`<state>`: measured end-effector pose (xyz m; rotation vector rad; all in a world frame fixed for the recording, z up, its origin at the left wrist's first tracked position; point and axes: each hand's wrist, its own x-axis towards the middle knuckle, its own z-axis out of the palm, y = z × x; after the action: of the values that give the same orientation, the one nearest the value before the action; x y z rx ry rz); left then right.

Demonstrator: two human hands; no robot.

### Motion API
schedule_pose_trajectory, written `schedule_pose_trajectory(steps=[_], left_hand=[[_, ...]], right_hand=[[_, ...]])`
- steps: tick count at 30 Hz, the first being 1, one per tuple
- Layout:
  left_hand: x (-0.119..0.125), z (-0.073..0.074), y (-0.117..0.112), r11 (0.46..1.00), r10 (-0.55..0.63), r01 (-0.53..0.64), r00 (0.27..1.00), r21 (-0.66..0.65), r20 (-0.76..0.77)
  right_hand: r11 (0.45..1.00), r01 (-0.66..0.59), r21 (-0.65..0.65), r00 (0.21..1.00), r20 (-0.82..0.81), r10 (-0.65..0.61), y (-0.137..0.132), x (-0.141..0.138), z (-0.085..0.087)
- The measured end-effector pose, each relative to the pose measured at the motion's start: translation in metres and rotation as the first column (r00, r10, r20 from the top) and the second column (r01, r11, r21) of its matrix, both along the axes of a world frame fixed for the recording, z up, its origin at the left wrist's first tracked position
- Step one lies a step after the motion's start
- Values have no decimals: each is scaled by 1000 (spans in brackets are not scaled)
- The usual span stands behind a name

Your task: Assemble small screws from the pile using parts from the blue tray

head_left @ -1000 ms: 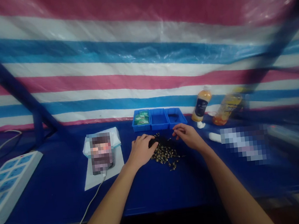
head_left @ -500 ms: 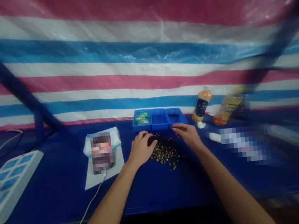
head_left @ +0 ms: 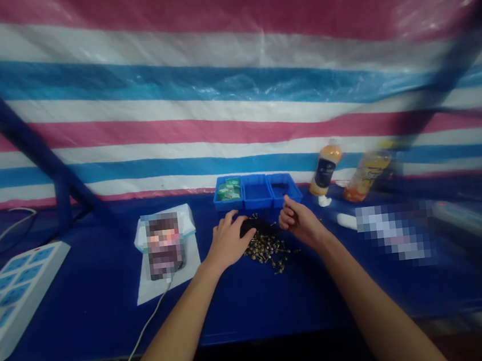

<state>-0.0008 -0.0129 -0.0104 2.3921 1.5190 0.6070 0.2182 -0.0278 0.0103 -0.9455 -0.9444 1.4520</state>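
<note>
A heap of small brass-coloured screw-like pieces (head_left: 266, 249) lies on the blue table, with a dark patch of black small pieces (head_left: 259, 224) at its far side. My left hand (head_left: 229, 242) rests at the heap's left edge, fingers spread and thumb beside the black pieces. To the right of the heap, my right hand (head_left: 297, 220) is raised with fingers curled in and thumb pointing up; whatever they may hold is hidden. It is just in front of the right-hand blue bin (head_left: 291, 199), which has something dark inside.
Beside that bin stand a middle blue bin (head_left: 257, 204) and a left one with green packets (head_left: 229, 190). Two drink bottles (head_left: 325, 170) are at the back right. At left lie a phone-like device (head_left: 165, 249) with a white cable and a power strip (head_left: 25, 301).
My right hand has turned and curled its fingers, and its thumb now points up where the fingers reached left before. My left hand has barely shifted.
</note>
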Motion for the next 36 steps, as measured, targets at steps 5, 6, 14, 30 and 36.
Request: schedule_pose_trajectory(steps=[5, 6, 14, 30, 36], left_hand=[[0, 2, -1, 1000, -2, 1, 1000, -16, -8], [0, 2, -1, 1000, -4, 4, 1000, -16, -11], [-2, 1, 0, 1000, -28, 28, 999, -2, -23], [-1, 0, 0, 998, -58, 57, 998, -8, -25], [0, -1, 1, 998, -65, 65, 997, 0, -29]], right_hand=[[971, 228, -66, 971, -52, -232, 9, 4, -8], [962, 269, -39, 960, -67, -271, 10, 5, -9], [861, 509, 1, 860, 41, -509, 16, 21, -15], [927, -287, 244, 260, 951, -170, 5, 42, -18], [920, -316, 231, 265, 953, -148, 3, 41, -15]])
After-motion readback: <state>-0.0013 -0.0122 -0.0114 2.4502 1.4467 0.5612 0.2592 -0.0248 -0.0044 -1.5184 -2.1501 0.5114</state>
